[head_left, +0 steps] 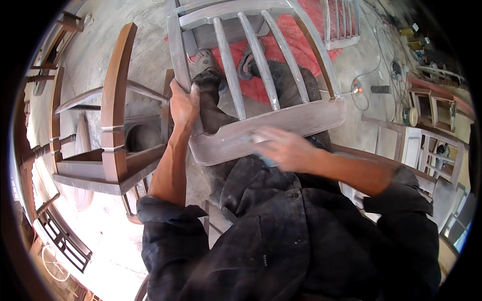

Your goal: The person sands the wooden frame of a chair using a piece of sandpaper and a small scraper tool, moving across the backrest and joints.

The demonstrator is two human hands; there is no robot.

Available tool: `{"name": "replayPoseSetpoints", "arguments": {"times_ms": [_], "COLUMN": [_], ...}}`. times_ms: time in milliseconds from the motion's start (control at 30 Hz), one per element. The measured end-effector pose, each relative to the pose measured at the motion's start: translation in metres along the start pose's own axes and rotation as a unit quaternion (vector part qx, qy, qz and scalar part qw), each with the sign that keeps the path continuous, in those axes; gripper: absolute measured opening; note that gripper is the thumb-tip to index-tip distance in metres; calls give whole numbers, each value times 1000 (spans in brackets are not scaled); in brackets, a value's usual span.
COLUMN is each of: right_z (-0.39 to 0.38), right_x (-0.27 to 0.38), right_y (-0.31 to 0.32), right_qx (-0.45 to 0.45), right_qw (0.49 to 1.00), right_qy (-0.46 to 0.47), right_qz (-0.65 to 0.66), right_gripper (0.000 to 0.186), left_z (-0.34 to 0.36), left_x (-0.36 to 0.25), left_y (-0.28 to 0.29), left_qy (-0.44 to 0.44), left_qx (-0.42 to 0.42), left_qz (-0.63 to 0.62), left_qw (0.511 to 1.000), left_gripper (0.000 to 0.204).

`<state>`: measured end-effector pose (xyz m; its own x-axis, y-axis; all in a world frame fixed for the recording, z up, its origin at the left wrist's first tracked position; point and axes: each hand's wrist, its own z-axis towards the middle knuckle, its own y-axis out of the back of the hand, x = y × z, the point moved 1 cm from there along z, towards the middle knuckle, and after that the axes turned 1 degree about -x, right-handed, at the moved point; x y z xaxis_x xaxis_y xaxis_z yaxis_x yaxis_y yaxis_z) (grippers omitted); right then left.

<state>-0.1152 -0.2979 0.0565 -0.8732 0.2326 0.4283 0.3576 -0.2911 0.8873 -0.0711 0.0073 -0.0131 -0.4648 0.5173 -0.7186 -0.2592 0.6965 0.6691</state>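
A dusty grey wooden chair back (258,65) with round slats leans across my lap. Its broad, rounded board (226,143) lies nearest my body. My left hand (184,105) is closed around the left upright, just above that board. My right hand (286,148) is pressed to the board's face, blurred by motion. Under its fingers shows a bit of blue-grey sheet that looks like sandpaper (269,161); most of it is hidden by the hand.
At left stands a brown wooden chair frame (115,100). A red cloth (288,42) lies on the concrete floor under my feet. Another slatted chair part (343,22) sits beyond it. Cables (369,90), a small tub (409,117) and more wooden furniture (437,145) are at right.
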Motion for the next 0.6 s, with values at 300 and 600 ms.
{"name": "replayPoseSetpoints", "arguments": {"times_ms": [300,600], "right_z": [76,-122], "right_x": [47,-28], "right_y": [-44,66], "right_qx": [-83,-155], "right_qw": [996,904], "right_qy": [-11,-378], "right_qz": [14,-124], "right_gripper": [45,51], "left_z": [5,-83], "left_x": [-4,-87], "left_y": [2,30], "left_qy": [4,-327], "left_qx": [6,0], "left_qz": [7,108], "left_qw": [1000,939], "left_gripper": [61,61]}}
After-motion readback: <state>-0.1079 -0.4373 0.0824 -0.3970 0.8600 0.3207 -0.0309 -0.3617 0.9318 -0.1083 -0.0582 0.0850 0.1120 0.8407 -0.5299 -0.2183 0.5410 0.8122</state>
